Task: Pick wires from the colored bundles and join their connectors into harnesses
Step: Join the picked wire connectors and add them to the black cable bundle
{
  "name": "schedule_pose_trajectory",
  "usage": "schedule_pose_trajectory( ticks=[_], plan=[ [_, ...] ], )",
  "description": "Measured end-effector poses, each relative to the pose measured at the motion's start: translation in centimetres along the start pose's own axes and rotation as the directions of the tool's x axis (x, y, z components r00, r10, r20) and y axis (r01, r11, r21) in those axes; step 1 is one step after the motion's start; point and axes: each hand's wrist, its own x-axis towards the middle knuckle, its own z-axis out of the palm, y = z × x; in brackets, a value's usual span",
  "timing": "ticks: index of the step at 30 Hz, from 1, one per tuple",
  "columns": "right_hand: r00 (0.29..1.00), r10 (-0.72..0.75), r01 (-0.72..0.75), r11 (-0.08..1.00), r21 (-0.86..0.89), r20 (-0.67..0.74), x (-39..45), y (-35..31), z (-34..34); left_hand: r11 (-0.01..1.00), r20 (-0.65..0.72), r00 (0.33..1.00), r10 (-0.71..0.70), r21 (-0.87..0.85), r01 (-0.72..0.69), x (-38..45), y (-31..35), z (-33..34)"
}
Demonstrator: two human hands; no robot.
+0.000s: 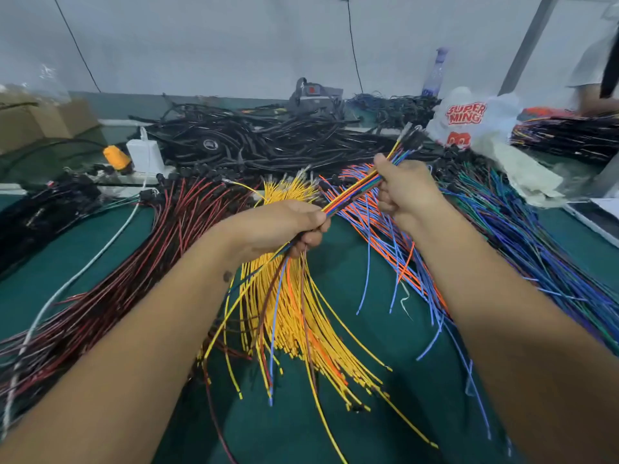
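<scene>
A wire-harness assembly workshop. A long bench with a green mat (pixel 385 329) is covered in sorted wire bundles: red-and-black pairs (pixel 140 262), yellow wires (pixel 294 316), orange and blue wires (pixel 395 242), and a heap of black cable harnesses (pixel 268 135) at the back. Cardboard boxes (pixel 40 118) stand at the left against a plain wall, and another worker (pixel 596 68) sits at the far right.

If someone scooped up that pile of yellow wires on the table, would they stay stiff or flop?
The yellow wires would probably flop: their loose ends splay and curve across the green mat. Likely light, being thin. Strands may slip free, since nothing visibly ties them.
</scene>
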Motion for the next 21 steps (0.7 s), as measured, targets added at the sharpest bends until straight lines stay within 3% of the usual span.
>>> schedule_pose_trajectory(
  ticks=[3, 5, 9, 12, 16, 18, 21],
  plan=[
    [0.998, -0.059, 0.057, 0.996, -0.063, -0.019, 0.2, -0.2, -0.1, 0.977, -0.016, 1.0, 0.017, 0.211, -0.014, -0.6, 0.0, -1.1],
    [0.993, -0.106, 0.099, 0.988, -0.116, -0.056, 0.4, -0.7, -0.5, 0.971, -0.015, 1.0, 0.025, 0.239, -0.021, -1.0, -0.2, -1.9],
    [0.981, -0.163, 0.151, 0.982, -0.113, -0.106, 1.1, -2.0, -1.5, 0.999, 0.072, 0.997, 0.015, 0.04, -0.018, -1.5, -0.7, -2.8],
    [0.976, -0.193, 0.182, 0.976, -0.116, -0.098, 1.5, -2.3, -1.7, 0.999, 0.083, 0.996, 0.032, -0.02, -0.031, -1.3, -1.1, -2.7],
    [0.961, -0.167, 0.169, 0.986, -0.011, -0.22, 2.5, -2.6, -4.0, 0.991, 0.133, 0.99, -0.055, -0.116, 0.071, -1.7, -2.6, -3.1],
    [0.945, -0.164, 0.166, 0.986, -0.018, -0.283, 2.8, -2.1, -5.4, 0.995, 0.089, 0.992, -0.094, -0.035, 0.098, -2.2, -3.3, -3.5],
    [0.911, -0.192, 0.177, 0.981, -0.076, -0.365, 2.5, -0.7, -5.7, 0.925, -0.14, 0.99, -0.036, 0.369, 0.086, -1.9, -3.6, -3.5]
  ],
)
